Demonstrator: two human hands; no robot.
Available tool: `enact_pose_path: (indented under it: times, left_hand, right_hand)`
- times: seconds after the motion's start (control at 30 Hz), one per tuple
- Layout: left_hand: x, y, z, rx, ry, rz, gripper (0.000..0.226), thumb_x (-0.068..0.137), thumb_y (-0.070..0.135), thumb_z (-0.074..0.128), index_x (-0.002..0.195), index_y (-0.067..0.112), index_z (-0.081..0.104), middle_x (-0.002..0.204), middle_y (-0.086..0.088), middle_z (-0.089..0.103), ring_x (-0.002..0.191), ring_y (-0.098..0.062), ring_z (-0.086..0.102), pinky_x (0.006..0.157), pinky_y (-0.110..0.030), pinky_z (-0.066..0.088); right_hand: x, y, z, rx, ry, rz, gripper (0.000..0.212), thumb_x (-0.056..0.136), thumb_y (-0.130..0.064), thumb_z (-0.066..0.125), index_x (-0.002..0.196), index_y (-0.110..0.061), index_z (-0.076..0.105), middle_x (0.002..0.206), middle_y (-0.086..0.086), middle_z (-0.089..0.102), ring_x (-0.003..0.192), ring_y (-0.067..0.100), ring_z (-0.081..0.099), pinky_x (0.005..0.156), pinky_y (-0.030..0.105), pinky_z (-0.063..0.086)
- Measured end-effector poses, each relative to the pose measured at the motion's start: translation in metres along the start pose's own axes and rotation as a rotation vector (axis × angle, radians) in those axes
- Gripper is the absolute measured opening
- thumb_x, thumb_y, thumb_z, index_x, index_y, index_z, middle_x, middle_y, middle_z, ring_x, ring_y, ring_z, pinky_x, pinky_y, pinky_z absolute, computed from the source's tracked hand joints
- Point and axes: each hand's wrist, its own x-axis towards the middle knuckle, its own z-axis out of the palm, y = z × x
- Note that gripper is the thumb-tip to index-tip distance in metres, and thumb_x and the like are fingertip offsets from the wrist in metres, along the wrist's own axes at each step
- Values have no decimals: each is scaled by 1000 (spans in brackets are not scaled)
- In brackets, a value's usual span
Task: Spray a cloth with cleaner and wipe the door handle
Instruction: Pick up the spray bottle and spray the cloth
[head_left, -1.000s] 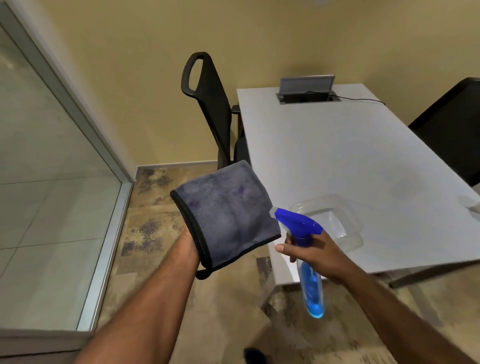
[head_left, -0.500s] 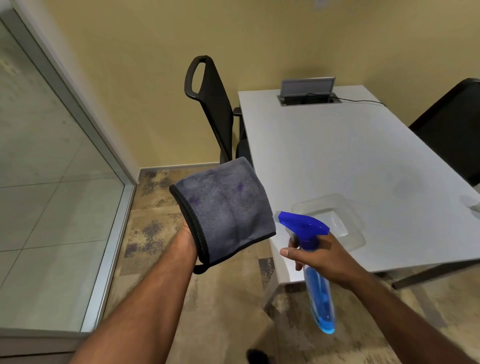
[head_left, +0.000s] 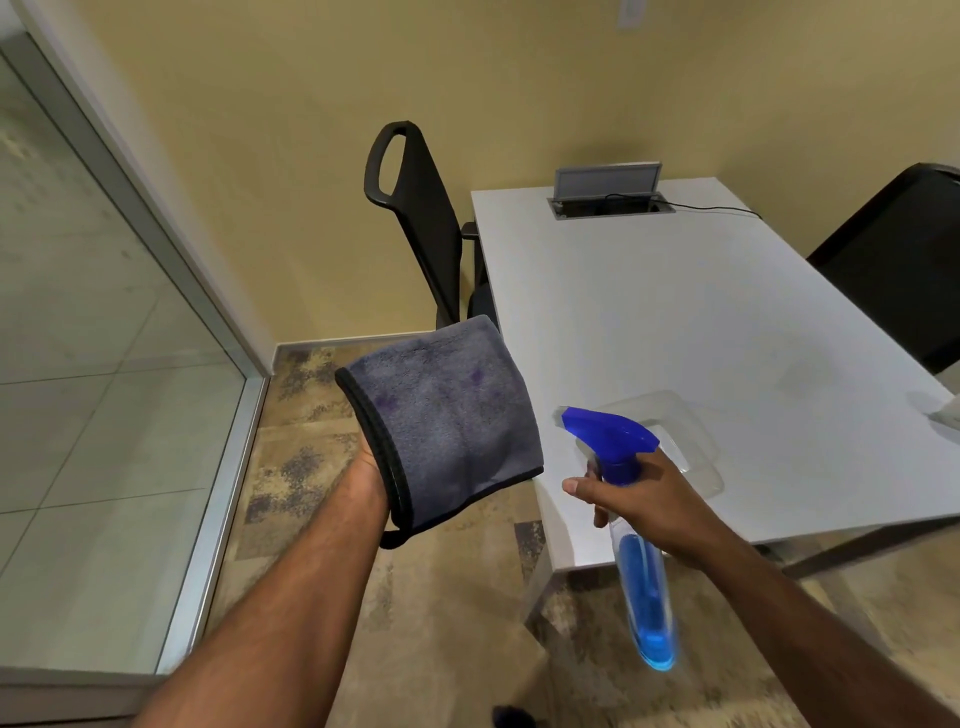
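Observation:
A folded grey cloth (head_left: 447, 421) with a black hem stands upright over my left hand (head_left: 370, 467), which holds it up at mid-frame; the fingers are hidden behind it. My right hand (head_left: 641, 501) grips the neck of a spray bottle (head_left: 649, 613) with clear sides and blue liquid. Its blue spray head points left at the cloth, a short gap away. The bottle hangs tilted over the table's near left corner. No door handle is in view.
A white table (head_left: 701, 312) fills the right side, with a clear plastic tray (head_left: 696, 452) near my right hand and a cable box (head_left: 608, 195) at its far end. Black chairs (head_left: 421, 223) stand behind and at the right. A glass panel with a metal frame (head_left: 218, 493) runs along the left.
My right hand and the bottle have drifted slightly down and to the right. The cloth stays held up in about the same place.

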Motion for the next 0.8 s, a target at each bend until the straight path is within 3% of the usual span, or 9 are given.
enact_pose_path:
  times: [0.17,0.27,0.4,0.6,0.8]
  left_hand:
    - [3,1,1,-41,-40,29,90,107,36,29,25,17,59,37,4,58,35,-14,59,36,-14,45]
    - [5,2,1,-88,-66,34,90,108,35,28,25,16,59,36,3,57,27,-10,55,31,-16,45]
    - [4,2,0,-107,-99,15,87,107,35,30,27,15,61,37,1,58,28,-12,57,31,-22,47]
    - [4,2,0,-110,-116,33,89,108,33,28,28,13,61,38,1,60,28,-12,58,30,-21,47]
    - [10,3,-2,-90,-106,28,87,107,38,30,29,16,63,42,3,62,32,-12,60,41,-18,49]
  right_hand:
    - [-1,-4,2,-52,-57,-3,31,81,-23,80,106,-15,64,84,10,70,66,22,70,64,26,58]
    - [1,-6,1,-36,-68,-16,23,81,-21,79,100,-15,66,78,8,70,63,20,68,63,27,58]
    - [2,-6,1,-58,-38,3,20,81,-21,79,85,-10,63,62,1,64,57,13,67,57,18,55]
    - [3,-9,4,-102,-78,-8,31,81,-26,80,106,-17,64,83,8,70,65,20,70,63,25,57]
    - [3,-7,2,-101,-90,-25,18,82,-26,79,87,-16,65,67,-5,69,61,15,69,59,18,56]
